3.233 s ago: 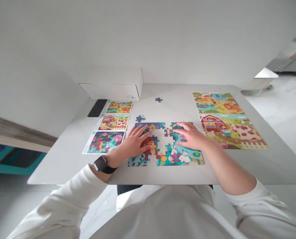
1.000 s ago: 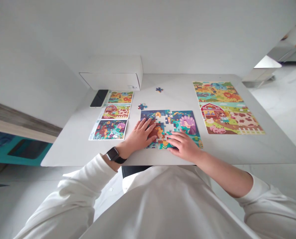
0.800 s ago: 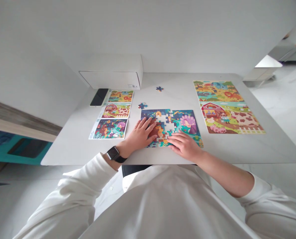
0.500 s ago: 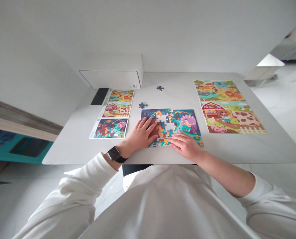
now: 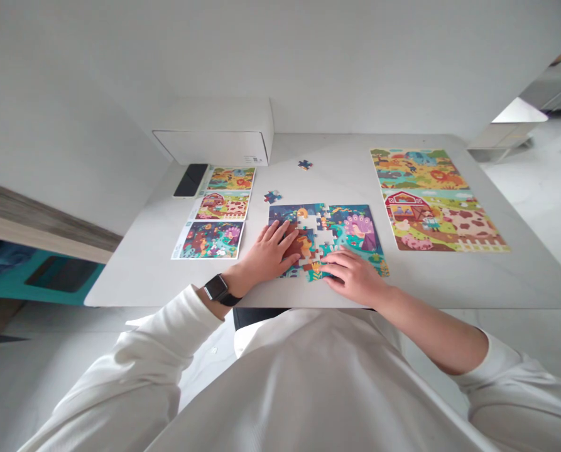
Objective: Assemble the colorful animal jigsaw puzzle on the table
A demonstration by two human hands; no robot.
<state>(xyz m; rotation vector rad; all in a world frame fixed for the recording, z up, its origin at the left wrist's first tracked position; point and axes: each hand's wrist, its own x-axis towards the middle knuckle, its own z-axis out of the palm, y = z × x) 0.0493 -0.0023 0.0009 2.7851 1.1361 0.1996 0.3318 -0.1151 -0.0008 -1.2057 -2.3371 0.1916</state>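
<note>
A night-forest jigsaw puzzle [image 5: 360, 232] lies near the front edge of the table, with a jagged gap down its middle where white tabletop shows. My left hand [image 5: 271, 254] rests flat on its left part, fingers spread over the brown bear area. On the lower right part lie the fingertips of my right hand [image 5: 358, 276], fingers loosely stretched and slightly apart. Between the hands, a puzzle piece with a yellow plant [image 5: 315, 271] juts a little past the lower border. Two loose puzzle pieces lie beyond the puzzle: a near one [image 5: 272, 196] and a far one [image 5: 305, 164].
To the right lie finished savanna [image 5: 414, 168] and farm puzzles [image 5: 445, 220]. A reference sheet [image 5: 213, 240] with three small pictures is at left, beside a phone [image 5: 191, 180]. Behind them a white box [image 5: 212, 148] stands against the wall.
The plant piece between my hands has slid slightly toward me, and my right hand has shifted a touch. My left hand keeps its place. The view has moved a little.
</note>
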